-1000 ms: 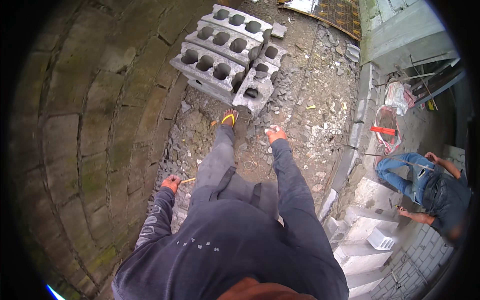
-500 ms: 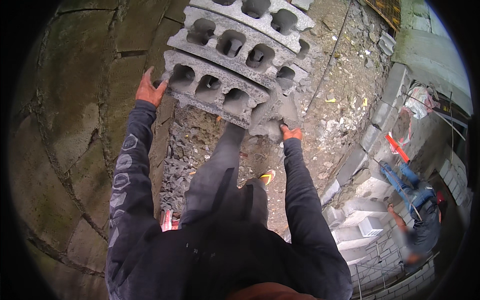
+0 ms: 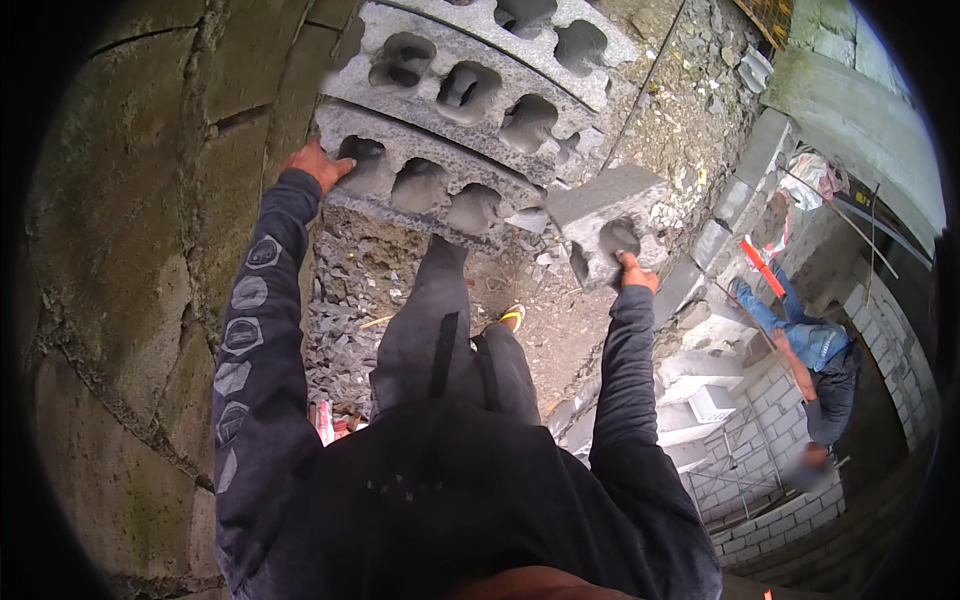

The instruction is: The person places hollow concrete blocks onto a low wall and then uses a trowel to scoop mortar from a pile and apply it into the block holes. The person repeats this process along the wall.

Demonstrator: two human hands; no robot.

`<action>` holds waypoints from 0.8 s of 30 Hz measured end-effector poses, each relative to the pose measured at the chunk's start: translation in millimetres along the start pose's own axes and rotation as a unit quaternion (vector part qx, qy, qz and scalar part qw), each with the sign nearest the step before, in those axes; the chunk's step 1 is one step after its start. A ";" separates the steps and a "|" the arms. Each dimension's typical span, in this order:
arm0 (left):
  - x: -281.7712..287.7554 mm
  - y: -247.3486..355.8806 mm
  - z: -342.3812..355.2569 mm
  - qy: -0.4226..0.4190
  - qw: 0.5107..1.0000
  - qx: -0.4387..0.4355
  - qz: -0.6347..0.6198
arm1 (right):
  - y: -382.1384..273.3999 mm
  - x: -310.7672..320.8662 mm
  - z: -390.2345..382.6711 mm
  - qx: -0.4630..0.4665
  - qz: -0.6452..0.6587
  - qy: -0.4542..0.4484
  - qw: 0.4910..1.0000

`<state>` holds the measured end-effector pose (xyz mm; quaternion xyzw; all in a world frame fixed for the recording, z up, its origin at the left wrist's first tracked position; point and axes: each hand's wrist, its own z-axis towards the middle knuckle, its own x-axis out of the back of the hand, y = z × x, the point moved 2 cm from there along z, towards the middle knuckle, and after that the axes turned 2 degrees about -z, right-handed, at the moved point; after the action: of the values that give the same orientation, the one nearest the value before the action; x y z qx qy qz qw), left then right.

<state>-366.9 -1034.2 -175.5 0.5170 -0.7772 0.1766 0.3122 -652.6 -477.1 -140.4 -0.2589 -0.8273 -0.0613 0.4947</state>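
Your left hand (image 3: 318, 163) clamps the near end of the grey hollow concrete block (image 3: 430, 185), its long axis running rightward; your right hand (image 3: 634, 273) grips the broken grey block piece (image 3: 608, 222).

The head-worn fisheye camera is looking steeply down along the person's own torso and legs — forearms are coming in from the lower edge. It is sitting close above the hollow concrete blocks (image 3: 440, 150) at the frame's top, and is taking in the stone wall (image 3: 110, 260) on the left — straight edges are bending near the rim.
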 end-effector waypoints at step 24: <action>-35.3 3.6 -79.6 0.094 0.992 -0.072 0.036 | -39.3 -140.2 -148.0 0.069 0.068 -0.223 0.970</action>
<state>-336.5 -960.7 -139.8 0.4459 -0.7731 0.1793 0.4140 -502.6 -615.3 -179.1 -0.2869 -0.8994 0.0887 0.3175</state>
